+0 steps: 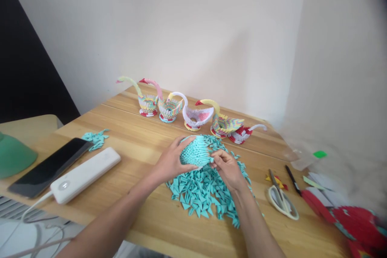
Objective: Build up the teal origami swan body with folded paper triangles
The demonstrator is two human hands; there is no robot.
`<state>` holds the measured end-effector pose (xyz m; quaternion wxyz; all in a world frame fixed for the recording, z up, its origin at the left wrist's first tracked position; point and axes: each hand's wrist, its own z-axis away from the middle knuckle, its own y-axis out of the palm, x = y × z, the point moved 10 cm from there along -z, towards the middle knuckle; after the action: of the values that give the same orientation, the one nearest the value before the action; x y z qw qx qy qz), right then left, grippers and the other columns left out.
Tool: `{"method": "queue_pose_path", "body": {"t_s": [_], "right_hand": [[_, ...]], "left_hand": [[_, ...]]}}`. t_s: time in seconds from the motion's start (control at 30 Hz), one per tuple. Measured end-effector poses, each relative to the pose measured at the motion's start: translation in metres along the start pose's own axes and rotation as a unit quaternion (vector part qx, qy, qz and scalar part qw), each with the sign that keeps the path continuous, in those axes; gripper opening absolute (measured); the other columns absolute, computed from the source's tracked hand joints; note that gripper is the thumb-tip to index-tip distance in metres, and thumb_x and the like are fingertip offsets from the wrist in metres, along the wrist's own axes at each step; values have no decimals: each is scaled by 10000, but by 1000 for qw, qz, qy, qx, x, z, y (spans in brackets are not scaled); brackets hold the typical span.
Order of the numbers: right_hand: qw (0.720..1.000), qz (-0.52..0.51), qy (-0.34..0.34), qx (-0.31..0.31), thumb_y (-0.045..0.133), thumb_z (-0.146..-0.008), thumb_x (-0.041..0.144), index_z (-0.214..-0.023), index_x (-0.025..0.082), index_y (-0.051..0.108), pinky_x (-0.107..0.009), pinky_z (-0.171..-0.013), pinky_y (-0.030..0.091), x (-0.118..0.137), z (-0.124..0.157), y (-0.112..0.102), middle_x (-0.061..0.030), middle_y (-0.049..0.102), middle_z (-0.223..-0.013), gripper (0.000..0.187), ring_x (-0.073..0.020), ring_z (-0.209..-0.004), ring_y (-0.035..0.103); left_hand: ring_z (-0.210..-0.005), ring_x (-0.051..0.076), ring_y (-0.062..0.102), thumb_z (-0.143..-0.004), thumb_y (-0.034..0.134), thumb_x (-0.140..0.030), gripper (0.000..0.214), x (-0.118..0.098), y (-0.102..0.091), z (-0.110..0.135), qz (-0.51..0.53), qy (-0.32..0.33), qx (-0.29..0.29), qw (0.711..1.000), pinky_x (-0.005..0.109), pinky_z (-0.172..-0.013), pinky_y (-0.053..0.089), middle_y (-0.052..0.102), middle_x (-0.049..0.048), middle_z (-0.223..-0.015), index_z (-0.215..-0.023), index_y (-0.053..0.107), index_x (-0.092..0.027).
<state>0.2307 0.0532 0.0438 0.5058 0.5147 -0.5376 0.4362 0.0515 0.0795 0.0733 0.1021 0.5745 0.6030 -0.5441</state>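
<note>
A turquoise body of interlocked folded paper pieces [195, 151] is held on its side above the table. My left hand [173, 159] grips it from the left, thumb below and fingers over the top. At its right, spiky edge, my right hand [226, 166] pinches with thumb and forefinger; a small turquoise folded paper piece [212, 160] shows at the fingertips, partly hidden. Beneath both hands spreads a pile of loose turquoise folded paper triangles [202, 193].
Several paper swans [196, 117] stand along the back near the wall. Scissors [282, 201], a black pen [292, 179] and red paper pieces [353, 225] lie on the right. A white power bank [86, 175], a phone [50, 165] and a small turquoise paper heap [96, 139] lie left.
</note>
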Motion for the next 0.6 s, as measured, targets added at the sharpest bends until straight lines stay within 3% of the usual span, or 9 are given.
{"method": "queue_pose_path", "body": {"t_s": [0.37,0.6], "right_hand": [[997,82,-6,9,727,-716,523,-745,198,670,-269,-553,421,2,-1,-6,17,578,-582,331,-141,-541,525],[998,60,-7,12,730,-728,500,-743,200,669,-260,-550,416,0,-1,-5,18,574,-585,307,-134,-546,516]], "left_hand": [[-1279,299,443,-678,766,-383,848,-4,-4,0,-35,1,-3,999,430,-1066,389,408,87,-1420,-1421,365,-313],[-1274,290,445,-678,766,-382,855,-2,-3,1,-29,-9,5,1000,433,-1063,389,389,75,-1432,-1424,351,-336]]}}
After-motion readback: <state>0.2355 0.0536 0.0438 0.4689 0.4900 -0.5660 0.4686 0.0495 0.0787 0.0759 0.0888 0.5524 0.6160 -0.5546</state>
